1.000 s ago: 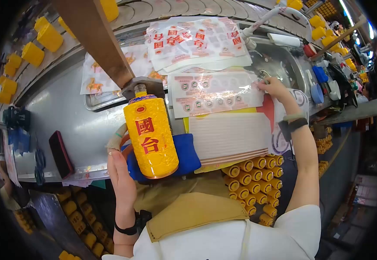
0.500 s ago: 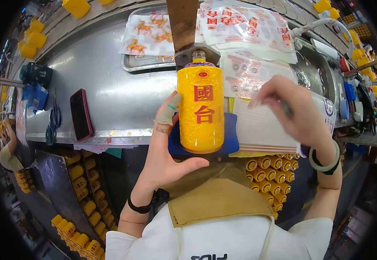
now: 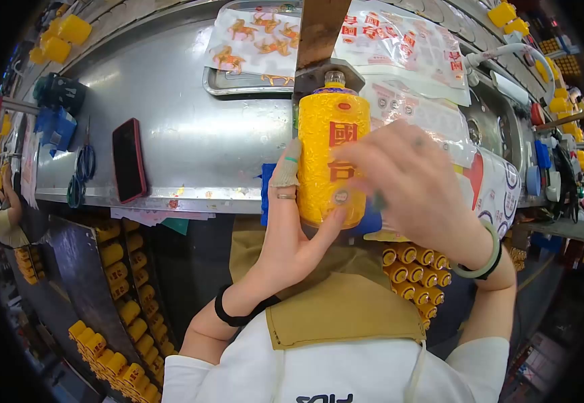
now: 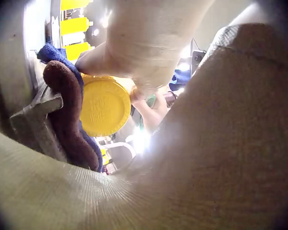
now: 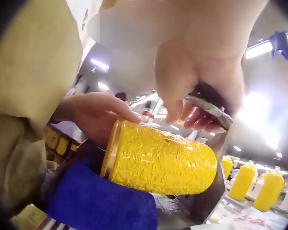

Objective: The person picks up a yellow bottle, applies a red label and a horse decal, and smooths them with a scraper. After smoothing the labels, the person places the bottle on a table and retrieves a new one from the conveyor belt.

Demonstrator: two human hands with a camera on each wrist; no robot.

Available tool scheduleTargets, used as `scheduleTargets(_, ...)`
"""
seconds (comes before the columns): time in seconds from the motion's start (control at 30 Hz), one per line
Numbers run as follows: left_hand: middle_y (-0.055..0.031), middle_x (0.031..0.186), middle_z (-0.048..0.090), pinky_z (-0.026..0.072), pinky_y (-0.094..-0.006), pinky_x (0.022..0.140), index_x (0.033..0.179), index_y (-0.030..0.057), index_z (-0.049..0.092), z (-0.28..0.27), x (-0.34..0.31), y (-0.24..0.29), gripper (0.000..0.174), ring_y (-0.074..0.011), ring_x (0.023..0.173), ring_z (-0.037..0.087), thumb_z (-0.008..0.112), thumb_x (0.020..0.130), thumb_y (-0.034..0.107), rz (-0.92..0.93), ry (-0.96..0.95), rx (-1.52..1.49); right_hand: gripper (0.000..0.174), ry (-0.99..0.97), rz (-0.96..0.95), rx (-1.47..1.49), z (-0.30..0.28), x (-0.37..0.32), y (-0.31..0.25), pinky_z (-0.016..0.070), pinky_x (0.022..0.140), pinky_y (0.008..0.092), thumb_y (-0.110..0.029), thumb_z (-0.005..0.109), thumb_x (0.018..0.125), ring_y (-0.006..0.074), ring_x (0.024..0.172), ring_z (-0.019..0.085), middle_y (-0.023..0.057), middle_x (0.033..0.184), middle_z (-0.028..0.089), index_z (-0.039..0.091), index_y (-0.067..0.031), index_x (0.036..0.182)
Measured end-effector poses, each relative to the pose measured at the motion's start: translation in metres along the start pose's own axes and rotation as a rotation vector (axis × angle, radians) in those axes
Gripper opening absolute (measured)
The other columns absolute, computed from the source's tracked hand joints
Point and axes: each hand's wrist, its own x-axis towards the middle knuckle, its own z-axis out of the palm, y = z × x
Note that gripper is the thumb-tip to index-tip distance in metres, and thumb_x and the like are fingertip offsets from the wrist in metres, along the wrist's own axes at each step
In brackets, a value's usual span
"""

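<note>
Mid-frame, the yellow bottle [image 3: 332,154] lies on a blue pad [image 5: 101,201] at the tabletop [image 3: 191,148] edge, left hand [image 3: 292,235] clasped round its base, right hand [image 3: 413,188] pinching a slim metal tool [image 5: 209,109] over its lower face, seemingly the labelling step, next needing a steady, square press.

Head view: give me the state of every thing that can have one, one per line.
bottle, on its side, neck against the metal holder
left hand, holds the bottle's base end
right hand, pinches a thin metal tool above the bottle
cloth, lies under the bottle
phone, flat on the table
</note>
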Motion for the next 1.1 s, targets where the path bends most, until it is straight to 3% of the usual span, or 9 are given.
scheduleTargets(0.03, -0.0262, 0.154, 0.031, 0.0287, -0.0460, 0.120, 0.158, -0.0076, 0.019, 0.003, -0.002, 0.001, 0.089, -0.0380, 0.144, 0.034, 0.074, 0.091, 0.012, -0.033, 0.020, -0.074, 0.033, 0.144, 0.103, 0.016, 0.001, -0.003, 0.003, 0.0496, 0.077, 0.0399, -0.015, 0.077, 0.081, 0.0279, 0.090, 0.059, 0.0085, 0.094, 0.060, 0.067, -0.0073, 0.111)
scheduleTargets(0.1, -0.0261, 0.153, 0.033, 0.0286, -0.0462, 0.120, 0.158, -0.0079, 0.019, 0.005, -0.003, 0.003, 0.087, -0.0383, 0.143, 0.034, 0.072, 0.092, 0.012, -0.069, 0.045, -0.147, 0.031, 0.158, 0.251, 0.156, 0.004, -0.015, -0.006, 0.0480, 0.076, 0.0389, -0.004, 0.078, 0.080, 0.0258, 0.088, 0.058, 0.0094, 0.094, 0.061, 0.061, -0.0053, 0.106)
scheduleTargets(0.17, -0.0247, 0.150, 0.035, 0.0294, -0.0463, 0.119, 0.158, -0.0078, 0.020, 0.006, -0.004, 0.005, 0.087, -0.0378, 0.141, 0.036, 0.073, 0.092, 0.012, -0.138, 0.041, -0.086, 0.029, 0.243, 0.627, 0.508, 0.020, -0.031, -0.015, 0.0458, 0.074, 0.0361, -0.005, 0.079, 0.082, 0.0219, 0.085, 0.054, 0.0079, 0.090, 0.056, 0.059, -0.0040, 0.104)
scheduleTargets(0.2, -0.0247, 0.150, 0.035, 0.0294, -0.0463, 0.119, 0.158, -0.0078, 0.020, 0.007, -0.004, 0.005, 0.087, -0.0378, 0.141, 0.036, 0.073, 0.092, 0.012, -0.142, 0.041, -0.086, 0.029, 0.267, 0.662, 0.602, 0.031, -0.038, -0.016, 0.0431, 0.071, 0.0296, -0.009, 0.079, 0.086, 0.0140, 0.080, 0.049, 0.0028, 0.088, 0.051, 0.056, -0.0051, 0.103)
scheduleTargets(0.23, -0.0244, 0.150, 0.036, 0.0299, -0.0458, 0.119, 0.157, -0.0074, 0.021, 0.008, -0.005, 0.004, 0.086, -0.0369, 0.141, 0.037, 0.073, 0.092, 0.013, -0.132, 0.041, -0.063, 0.029, 0.266, 0.666, 0.604, 0.039, -0.042, -0.021, 0.0431, 0.071, 0.0296, -0.009, 0.079, 0.086, 0.0140, 0.080, 0.049, 0.0028, 0.088, 0.051, 0.056, -0.0051, 0.103)
scheduleTargets(0.3, -0.0240, 0.149, 0.037, 0.0305, -0.0453, 0.118, 0.157, -0.0070, 0.021, 0.008, -0.005, 0.005, 0.086, -0.0361, 0.141, 0.037, 0.073, 0.092, 0.014, -0.125, 0.039, -0.037, 0.032, 0.310, 0.921, 1.080, 0.053, -0.044, -0.030, 0.0406, 0.069, 0.0247, -0.013, 0.081, 0.088, 0.0082, 0.078, 0.047, -0.0015, 0.087, 0.050, 0.054, -0.0064, 0.104)
scheduleTargets(0.4, -0.0224, 0.153, 0.037, 0.0283, -0.0426, 0.120, 0.159, -0.0061, 0.020, 0.002, -0.004, 0.010, 0.083, -0.0324, 0.145, 0.035, 0.070, 0.095, 0.012, -0.121, 0.020, -0.168, 0.033, 0.349, 0.931, 1.111, 0.065, -0.044, -0.034, 0.0394, 0.068, 0.0219, -0.015, 0.081, 0.089, 0.0055, 0.077, 0.046, -0.0039, 0.087, 0.049, 0.054, -0.0079, 0.106)
scheduleTargets(0.47, -0.0204, 0.160, 0.032, 0.0237, -0.0397, 0.123, 0.161, -0.0052, 0.017, -0.010, -0.001, 0.009, 0.082, -0.0281, 0.150, 0.031, 0.067, 0.098, 0.009, -0.188, -0.017, -0.492, 0.033, 0.373, 0.930, 1.118, 0.066, -0.044, -0.034, 0.0398, 0.068, 0.0222, -0.015, 0.082, 0.089, 0.0059, 0.077, 0.046, -0.0040, 0.087, 0.049, 0.054, -0.0082, 0.106)
scheduleTargets(1.1, -0.0185, 0.166, 0.024, 0.0186, -0.0394, 0.125, 0.163, -0.0049, 0.008, -0.026, 0.001, -0.006, 0.088, -0.0267, 0.154, 0.023, 0.066, 0.096, 0.005, -0.154, -0.135, -0.601, 0.036, 0.438, 1.005, 1.204, 0.065, -0.040, -0.040, 0.0364, 0.068, 0.0209, -0.012, 0.084, 0.086, 0.0047, 0.079, 0.044, -0.0050, 0.087, 0.048, 0.052, -0.0076, 0.104)
